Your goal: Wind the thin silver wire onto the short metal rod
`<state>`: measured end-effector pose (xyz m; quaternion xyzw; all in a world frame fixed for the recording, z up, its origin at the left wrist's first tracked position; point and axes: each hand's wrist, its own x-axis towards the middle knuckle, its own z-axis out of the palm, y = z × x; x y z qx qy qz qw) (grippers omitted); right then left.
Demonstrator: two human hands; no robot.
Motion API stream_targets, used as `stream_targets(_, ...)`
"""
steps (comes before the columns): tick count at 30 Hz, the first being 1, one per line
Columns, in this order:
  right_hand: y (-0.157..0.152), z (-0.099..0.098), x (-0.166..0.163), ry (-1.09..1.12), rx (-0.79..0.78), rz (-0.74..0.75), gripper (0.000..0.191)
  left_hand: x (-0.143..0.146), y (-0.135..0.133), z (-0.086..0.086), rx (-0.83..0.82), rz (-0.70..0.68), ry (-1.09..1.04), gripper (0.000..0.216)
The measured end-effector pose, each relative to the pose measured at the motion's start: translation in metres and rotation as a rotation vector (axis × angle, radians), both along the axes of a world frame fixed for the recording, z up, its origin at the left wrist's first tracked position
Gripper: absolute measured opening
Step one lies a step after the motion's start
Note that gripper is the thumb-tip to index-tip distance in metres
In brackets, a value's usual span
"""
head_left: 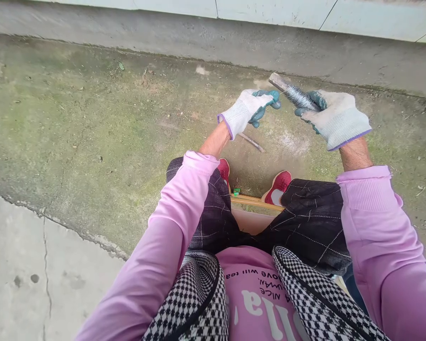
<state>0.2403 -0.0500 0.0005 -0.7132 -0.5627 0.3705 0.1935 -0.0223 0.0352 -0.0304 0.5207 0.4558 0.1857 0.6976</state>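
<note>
My right hand (338, 116), in a white knit glove with teal-coated fingers, is closed round the lower end of a wooden stick (277, 81). Thin silvery wire (300, 97) is wound thickly about the stick's middle, and its bare end tilts up to the left. Close to that end, my left hand (252, 106), gloved the same way, has its fingers pinched together. A fine strand seems to run between them and the winding, though it is hard to see. On the ground below the left hand lies a short thin rod (252, 142), partly hidden by the wrist.
I sit on a stool-like seat with a yellowish edge (257, 202), red shoes (277, 185) on mossy concrete (92, 128). A low kerb and tiled wall (270, 10) run along the far side. A small green scrap (236, 192) lies by the seat. Cracked paler concrete (28, 265) is at lower left.
</note>
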Motion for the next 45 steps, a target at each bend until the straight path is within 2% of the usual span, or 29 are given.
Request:
stream_targets(3,0.0,0.003,-0.002,-0.088,-0.01,0.0,0.038,0.001,-0.005,0.013,-0.001,0.078,0.06,0.032)
stream_targets(7,0.0,0.002,-0.001,-0.095,-0.003,0.005,0.041,0.001,-0.009,0.024,0.024,0.047,0.118,0.03)
stream_targets(11,0.001,-0.007,-0.004,0.196,-0.059,-0.1,0.027,0.001,-0.013,0.032,0.087,0.049,0.115,0.026)
stream_targets(13,0.001,-0.01,-0.011,0.37,-0.081,-0.151,0.028,0.0,-0.015,0.034,0.159,0.075,0.065,0.024)
stream_targets(15,0.002,-0.009,-0.02,0.454,-0.09,-0.159,0.032,0.0,-0.017,0.033,0.219,0.095,0.035,0.024)
stream_targets(18,0.001,-0.002,-0.03,0.502,-0.12,-0.171,0.035,-0.001,-0.018,0.029,0.225,0.044,0.066,0.026)
stream_targets(22,-0.004,0.013,-0.033,0.641,-0.134,-0.153,0.048,-0.004,-0.014,0.027,0.155,-0.116,0.035,0.029)
stream_targets(26,-0.014,0.027,-0.03,0.755,-0.089,-0.114,0.058,-0.008,-0.011,0.028,0.121,-0.154,-0.063,0.028)
stream_targets(32,-0.02,0.026,-0.018,0.781,-0.055,-0.1,0.058,-0.007,-0.009,0.027,0.063,-0.163,-0.148,0.019)
stream_targets(36,-0.013,0.018,-0.012,0.702,-0.062,-0.259,0.053,-0.006,-0.006,0.023,0.083,-0.069,-0.147,0.026)
stream_targets(40,-0.007,0.013,-0.017,0.593,-0.069,-0.376,0.056,-0.001,-0.012,0.016,0.092,-0.188,-0.185,0.026)
stream_targets(42,-0.009,0.015,-0.015,0.636,-0.061,-0.322,0.062,0.002,-0.017,0.014,0.07,-0.262,-0.204,0.022)
stream_targets(45,-0.023,0.023,-0.002,0.785,-0.028,-0.109,0.074,0.007,-0.022,0.012,0.057,-0.307,-0.171,0.017)
